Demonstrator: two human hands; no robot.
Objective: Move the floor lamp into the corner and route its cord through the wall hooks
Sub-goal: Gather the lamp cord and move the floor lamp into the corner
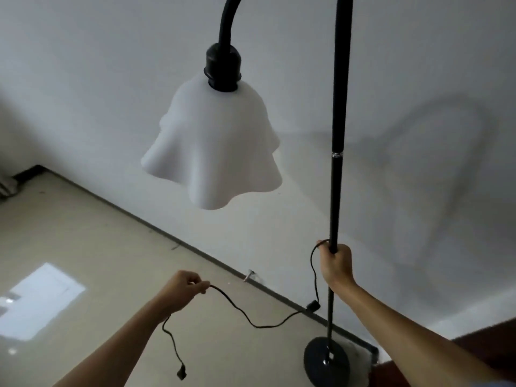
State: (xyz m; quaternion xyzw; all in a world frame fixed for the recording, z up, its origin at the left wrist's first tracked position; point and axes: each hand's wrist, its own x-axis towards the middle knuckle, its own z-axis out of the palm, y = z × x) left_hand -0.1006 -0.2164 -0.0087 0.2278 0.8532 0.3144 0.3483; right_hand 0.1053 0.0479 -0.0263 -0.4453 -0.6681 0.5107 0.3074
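The floor lamp has a thin black pole (335,191), a white wavy shade (215,146) hanging from a curved neck, and a round black base (325,361) on the floor by the wall. My right hand (336,263) grips the pole low down, with a loop of cord caught at the thumb. My left hand (185,289) pinches the black cord (251,319). From it the cord sags across to an inline switch (312,305) near the pole. Its plug end (181,374) dangles below my left wrist. A small wall hook (248,275) sticks out just above the baseboard.
A white wall meets the glossy beige tile floor (97,261) along a dark baseboard (156,227). A room corner lies at the far left (25,174). Dark brown furniture or a door edge (488,339) stands at the lower right, close to the lamp base.
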